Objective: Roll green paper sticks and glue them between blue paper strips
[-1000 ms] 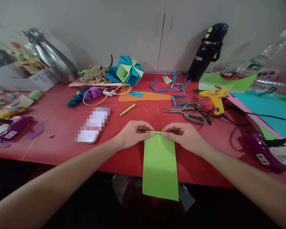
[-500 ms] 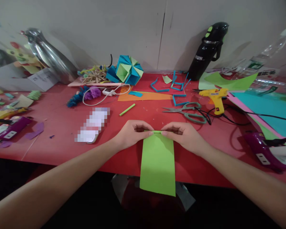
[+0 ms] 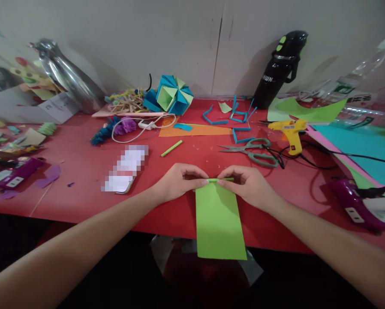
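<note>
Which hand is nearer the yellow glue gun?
Right hand, in front of the yellow glue gun and to its left; the left hand is farther left.

The bright lime-green paper sheet point(image 3: 220, 223) is a long, plain rectangle, its far end rolled into a thin, tight tube point(image 3: 213, 180) that runs crosswise and sticks out a little at the right. The rest is unrolled and nearly flat, with straight sides slanting slightly rightward toward the viewer. The tube is over the front part of the red table point(image 3: 76, 163), and the sheet's near end extends past that table's front edge.
</note>
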Motion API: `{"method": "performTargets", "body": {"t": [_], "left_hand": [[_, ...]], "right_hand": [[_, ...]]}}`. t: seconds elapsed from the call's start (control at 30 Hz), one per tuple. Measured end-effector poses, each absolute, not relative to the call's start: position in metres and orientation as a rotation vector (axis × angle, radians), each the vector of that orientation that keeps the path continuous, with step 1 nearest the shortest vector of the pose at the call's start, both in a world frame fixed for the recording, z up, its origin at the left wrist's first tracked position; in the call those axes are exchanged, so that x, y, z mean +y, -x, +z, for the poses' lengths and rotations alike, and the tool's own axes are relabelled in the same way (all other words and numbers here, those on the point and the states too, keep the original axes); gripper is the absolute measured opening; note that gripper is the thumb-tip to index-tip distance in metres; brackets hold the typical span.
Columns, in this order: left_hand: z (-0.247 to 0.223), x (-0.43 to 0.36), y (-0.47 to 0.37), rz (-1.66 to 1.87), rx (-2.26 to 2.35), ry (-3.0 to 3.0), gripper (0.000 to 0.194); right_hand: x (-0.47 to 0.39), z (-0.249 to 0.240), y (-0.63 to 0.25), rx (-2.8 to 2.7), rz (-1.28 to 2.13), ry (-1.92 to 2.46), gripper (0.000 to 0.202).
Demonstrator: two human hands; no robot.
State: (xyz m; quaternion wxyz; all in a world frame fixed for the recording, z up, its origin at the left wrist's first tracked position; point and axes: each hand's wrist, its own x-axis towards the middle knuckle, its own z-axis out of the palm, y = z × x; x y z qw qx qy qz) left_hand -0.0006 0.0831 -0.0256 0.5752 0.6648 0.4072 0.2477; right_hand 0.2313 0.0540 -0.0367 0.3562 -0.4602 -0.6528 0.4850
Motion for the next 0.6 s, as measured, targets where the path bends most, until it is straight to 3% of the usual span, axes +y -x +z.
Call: {"method": "performTargets", "body": {"t": [0.6], "left_hand": [[-0.0265,0.0818,-0.0004,0.604,0.937,-1.519,0.025]], "right_hand": [[0.0525,-0.0360,-0.2299,-1.682,1.246,1.201,0.023]]}}
